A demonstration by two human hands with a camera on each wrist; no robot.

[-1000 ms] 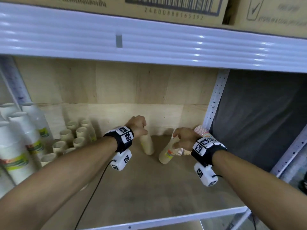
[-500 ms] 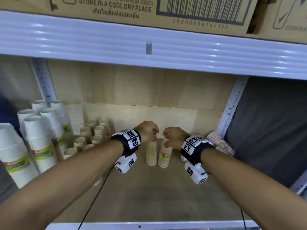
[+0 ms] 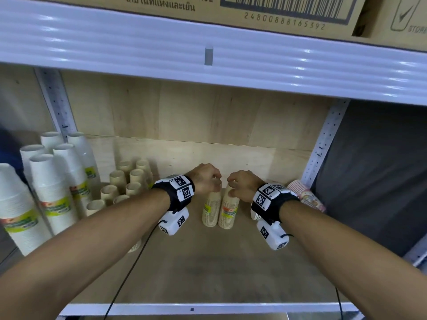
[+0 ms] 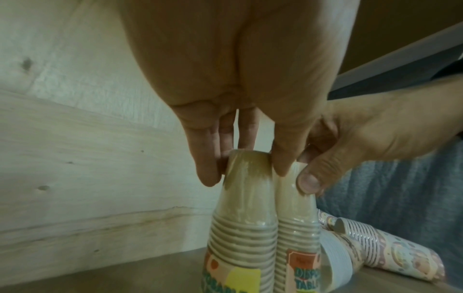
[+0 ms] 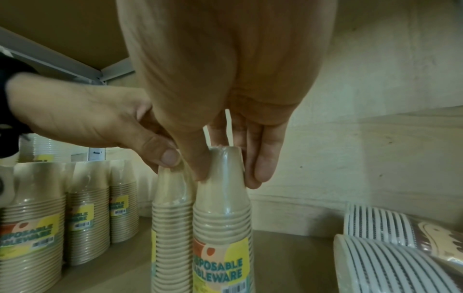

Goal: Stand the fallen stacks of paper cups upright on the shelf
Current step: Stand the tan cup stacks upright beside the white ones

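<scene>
Two wrapped stacks of tan paper cups stand upright side by side, bases up, mid-shelf: the left stack [image 3: 210,210] and the right stack [image 3: 228,212]. My left hand [image 3: 206,181] pinches the top of the left stack [image 4: 246,190] between thumb and fingers. My right hand [image 3: 241,184] grips the top of the right stack [image 5: 223,198] the same way. In the left wrist view my left hand [image 4: 246,172] closes round the topmost cup. A patterned pink stack [image 3: 305,197] lies on its side at the right, beside a fallen white-rimmed stack [image 5: 391,263].
Tall white cup stacks [image 3: 53,188] and several upright tan stacks [image 3: 129,181] fill the shelf's left part. A perforated steel post [image 3: 323,144] bounds the right side. The upper shelf edge [image 3: 208,56] hangs low overhead. The wooden shelf board [image 3: 208,269] extends in front of the stacks.
The right stack went from leaning to upright and now stands against the left stack. Both hands have come together at the stack tops.
</scene>
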